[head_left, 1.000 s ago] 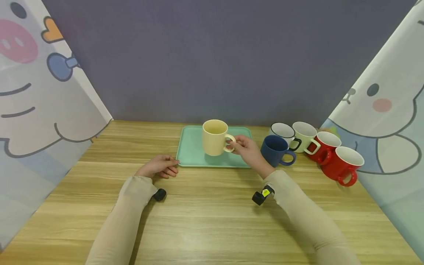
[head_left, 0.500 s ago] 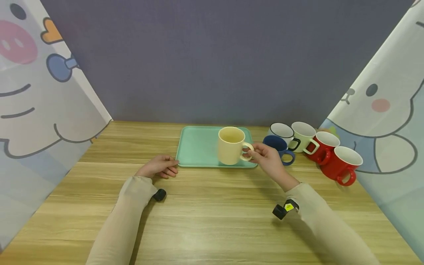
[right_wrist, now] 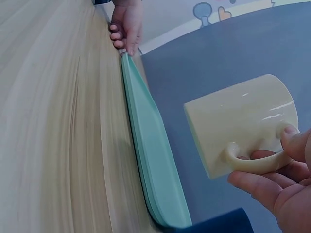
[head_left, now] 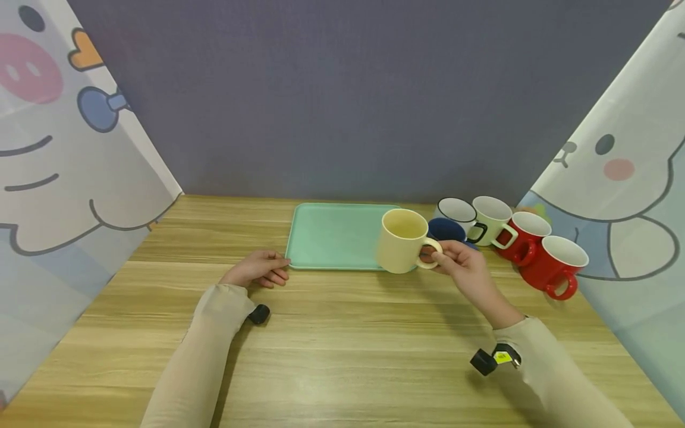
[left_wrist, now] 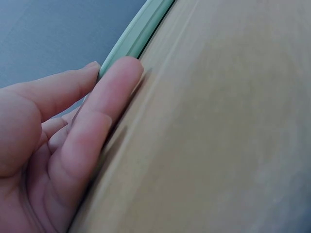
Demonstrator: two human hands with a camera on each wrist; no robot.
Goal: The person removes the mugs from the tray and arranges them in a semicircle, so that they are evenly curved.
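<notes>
By its handle, my right hand (head_left: 472, 274) holds a pale yellow mug (head_left: 400, 245) upright. In the head view the mug overlaps the right end of the mint-green tray (head_left: 334, 238) and hides that corner. The right wrist view shows the mug (right_wrist: 240, 124) held apart from the tray (right_wrist: 154, 160), with fingers through and around its handle. My left hand (head_left: 258, 268) pinches the tray's front left corner between thumb and fingers. Close up in the left wrist view, the fingertips (left_wrist: 127, 68) lie against the tray's rim (left_wrist: 138, 39).
Behind my right hand stands a dark blue mug (head_left: 445, 229), partly hidden. A white mug with a black rim (head_left: 455, 211), a pale green mug (head_left: 489, 220) and red mugs (head_left: 548, 270) cluster at the right. A grey wall (head_left: 342, 107) borders the wooden table (head_left: 332, 351).
My right hand has carried the yellow mug rightward and slightly nearer, from over the tray's middle to its right end. The left hand and tray have stayed put.
</notes>
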